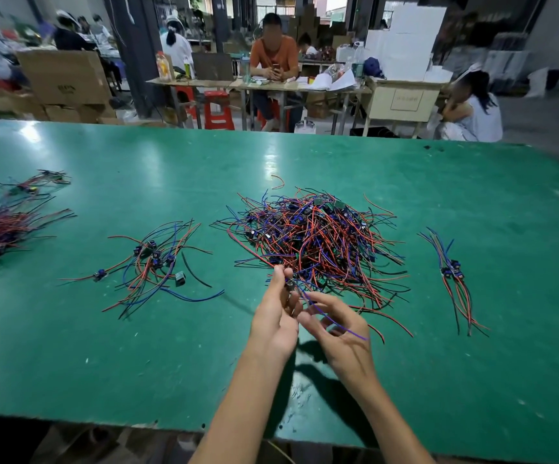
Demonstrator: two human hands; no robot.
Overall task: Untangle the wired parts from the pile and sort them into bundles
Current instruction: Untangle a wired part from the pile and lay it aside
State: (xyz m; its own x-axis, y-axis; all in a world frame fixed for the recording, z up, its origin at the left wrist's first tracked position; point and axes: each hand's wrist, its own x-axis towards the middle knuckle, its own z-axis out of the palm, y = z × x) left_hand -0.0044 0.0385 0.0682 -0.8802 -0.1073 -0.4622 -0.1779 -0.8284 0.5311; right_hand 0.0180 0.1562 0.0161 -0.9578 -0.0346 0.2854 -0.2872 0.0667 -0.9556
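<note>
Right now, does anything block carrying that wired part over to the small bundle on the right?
Nothing visible: bare green table lies between the hands and the right bundle; only the pile's stray wire ends reach there.

pile (pixel 318 242) mid-table (pixel 472 195), bundles (pixel 157 266) left, right

On the green table (pixel 405 380), the left hand (pixel 276 316) pinches a wired part at the near edge of the big tangled pile (pixel 315 242). The right hand (pixel 336 333) curls around its blue wire (pixel 335 321). Smaller bundles lie left (pixel 152 266) and right (pixel 452 276).
</note>
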